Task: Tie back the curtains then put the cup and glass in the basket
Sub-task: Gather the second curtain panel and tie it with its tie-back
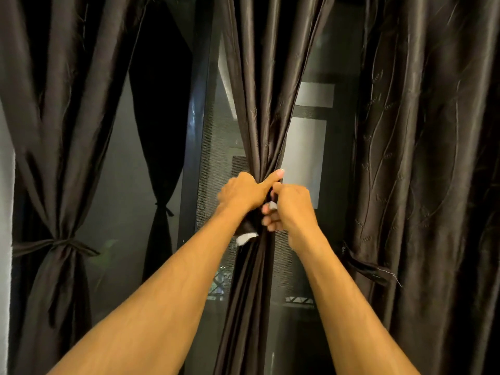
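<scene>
right of the middle curtain: loose dark brown satin curtain (422, 158) | left of it: tied dark brown satin curtain (54, 131) | middle dark brown satin curtain (259, 90) bunched | left grip (243, 193) clenched round its gather | right grip (292, 209) curled alongside, cannot tell what it grasps | white-tipped dark strap (246, 234) under the left wrist

Open gaps (311, 185) flanking gathered curtain (259, 104)

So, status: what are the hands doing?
Left hand grips bunched middle curtain; right hand holds tie-back strap, white end dangling. Left curtain already tied. Nothing blocking.
</scene>
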Tool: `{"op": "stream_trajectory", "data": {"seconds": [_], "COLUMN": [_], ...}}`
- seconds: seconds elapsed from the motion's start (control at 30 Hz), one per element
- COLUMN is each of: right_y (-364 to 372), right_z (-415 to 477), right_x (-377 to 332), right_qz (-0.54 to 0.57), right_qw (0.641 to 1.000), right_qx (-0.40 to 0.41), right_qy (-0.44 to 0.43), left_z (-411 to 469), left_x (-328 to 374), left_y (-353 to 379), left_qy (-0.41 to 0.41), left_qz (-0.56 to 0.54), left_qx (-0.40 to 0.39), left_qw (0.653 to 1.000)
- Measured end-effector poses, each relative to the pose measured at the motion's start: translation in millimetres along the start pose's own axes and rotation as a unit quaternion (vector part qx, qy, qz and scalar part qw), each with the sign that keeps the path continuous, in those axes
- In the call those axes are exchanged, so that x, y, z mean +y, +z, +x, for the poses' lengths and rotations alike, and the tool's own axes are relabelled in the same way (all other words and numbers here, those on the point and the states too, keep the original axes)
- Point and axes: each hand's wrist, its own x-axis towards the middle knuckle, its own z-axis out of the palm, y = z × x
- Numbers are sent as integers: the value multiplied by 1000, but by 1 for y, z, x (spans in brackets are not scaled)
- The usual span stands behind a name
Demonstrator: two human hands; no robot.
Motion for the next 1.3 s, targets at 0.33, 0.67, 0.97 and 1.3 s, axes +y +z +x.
{"op": "stream_trajectory", "data": {"seconds": [0.33, 0.67, 0.97, 1.3], "right_y": [18, 0, -3, 3], "right_z": [-3, 8, -9, -20], "right_x": [0, -1, -12, -13], "right_qz": [71, -277, -256, -15], "right_qw": [997, 955, 963, 994], "right_qx": [-15, -23, 37, -76], "right_qy": [13, -104, -79, 81], "left_z": [-3, 0, -6, -1], "left_x": [-5, -15, -8, -6], "left_y": [-16, -3, 6, -11], "left_qy": [-21, -107, -43, 37], "left_qz": [-92, -405, -328, -146], "left_qx": [-79, -125, -115, -68], "left_qw": [992, 899, 937, 986]}}
